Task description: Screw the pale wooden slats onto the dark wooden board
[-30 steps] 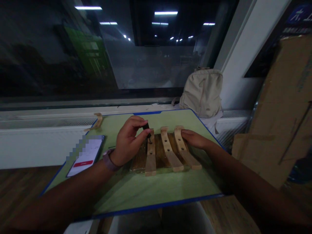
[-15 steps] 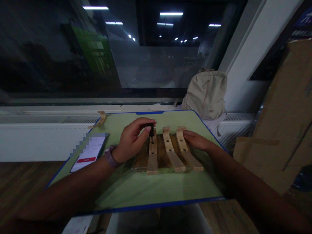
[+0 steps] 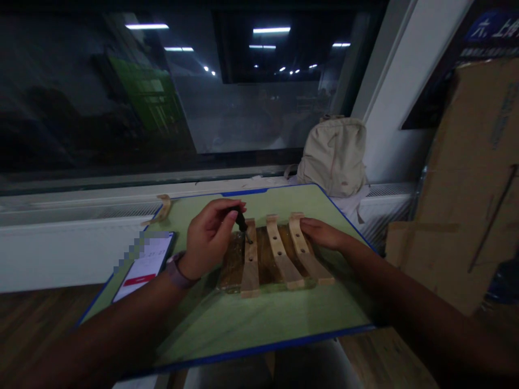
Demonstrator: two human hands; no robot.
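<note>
My left hand [image 3: 211, 233] is closed round the black handle of a small screwdriver [image 3: 242, 222]. The tool's metal tip points down at the upper hole of the leftmost curved wooden piece [image 3: 250, 275]; whether it sits in the hole I cannot tell. My right hand [image 3: 322, 233] rests at the right edge of the rightmost wooden piece [image 3: 310, 265], fingertips partly hidden behind its upper part. Between them lies another wooden piece [image 3: 286, 266] of the same shape with two holes. All three lie across a brown, shiny board [image 3: 265, 254].
A phone [image 3: 141, 267] lies at the left of the green, blue-edged table [image 3: 259, 324]. One more curved wooden piece [image 3: 164, 208] is at the far left corner. Behind the table stands a beige backpack [image 3: 334, 154]; large cardboard [image 3: 466, 189] stands on the right.
The screwdriver has gone from nearly upright to leaning left, and my left hand has shifted slightly left. The whole view has shifted a little. My right hand stays by the rightmost piece.
</note>
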